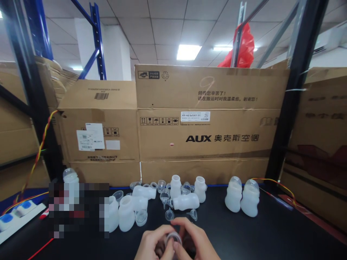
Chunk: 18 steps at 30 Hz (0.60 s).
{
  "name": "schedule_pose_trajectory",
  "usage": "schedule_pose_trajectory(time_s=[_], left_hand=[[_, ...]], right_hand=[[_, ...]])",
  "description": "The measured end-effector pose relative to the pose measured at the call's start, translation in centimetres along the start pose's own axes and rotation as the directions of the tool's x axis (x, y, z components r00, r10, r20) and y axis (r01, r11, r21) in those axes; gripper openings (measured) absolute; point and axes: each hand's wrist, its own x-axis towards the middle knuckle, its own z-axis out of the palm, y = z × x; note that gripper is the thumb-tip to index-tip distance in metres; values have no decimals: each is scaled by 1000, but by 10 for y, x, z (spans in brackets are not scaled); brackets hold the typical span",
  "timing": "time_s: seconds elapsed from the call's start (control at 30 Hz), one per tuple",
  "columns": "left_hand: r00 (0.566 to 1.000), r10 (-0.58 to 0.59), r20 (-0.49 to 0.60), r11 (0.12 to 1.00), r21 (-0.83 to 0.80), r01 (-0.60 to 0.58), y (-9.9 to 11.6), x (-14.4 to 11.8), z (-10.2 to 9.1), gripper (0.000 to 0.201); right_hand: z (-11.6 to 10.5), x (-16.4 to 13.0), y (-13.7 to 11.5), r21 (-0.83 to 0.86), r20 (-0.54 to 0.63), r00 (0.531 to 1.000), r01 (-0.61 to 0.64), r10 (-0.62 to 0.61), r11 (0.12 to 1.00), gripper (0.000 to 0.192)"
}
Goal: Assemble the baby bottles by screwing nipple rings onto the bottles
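A small clear round plastic ring (174, 238) was pinched at the near table edge between the left hand (152, 243) and right hand (195, 240), with translucent, rounded white bottles (185, 201) clustered just beyond on the smooth black tabletop (271, 234).

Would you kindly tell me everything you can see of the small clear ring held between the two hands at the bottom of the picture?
The ring is small, round and looks like clear or milky plastic, with a light rim. It sits at the bottom middle of the view, above the black table, tilted so its opening faces up toward the camera. The left hand and the right hand pinch it from both sides; their fingers hide its lower part, so its depth cannot be told.
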Motion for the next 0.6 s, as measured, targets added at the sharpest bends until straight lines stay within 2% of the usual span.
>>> schedule_pose_trajectory(time_s=[0.1, 0.17, 0.27, 0.37, 0.47, 0.6], left_hand=[[993, -95, -69, 987, -136, 85, 1, 3, 0, 48], [983, -147, -106, 968, -221, 120, 5, 5, -1, 48], [980, -158, -122, 938, -328, 110, 13, 6, -3, 42], [985, -131, -115, 932, -352, 82, 17, 7, -6, 36], [984, -123, -125, 934, -349, 72, 17, 8, -9, 33], [980, -156, -126, 905, -417, 91, 17, 9, -12, 37]], right_hand=[[-17, 6, -5, -36, -14, 994, 111, -112, 993, 38], [-31, 12, -1, -184, -46, 982, 172, -183, 968, 38], [-45, 23, 14, -457, -29, 972, 194, -232, 868, 49], [-47, 30, 30, -599, -16, 973, 174, -229, 782, 58], [-42, 34, 38, -660, -71, 964, 146, -255, 737, 58], [-41, 37, 34, -696, -148, 916, 171, -372, 697, 52]])
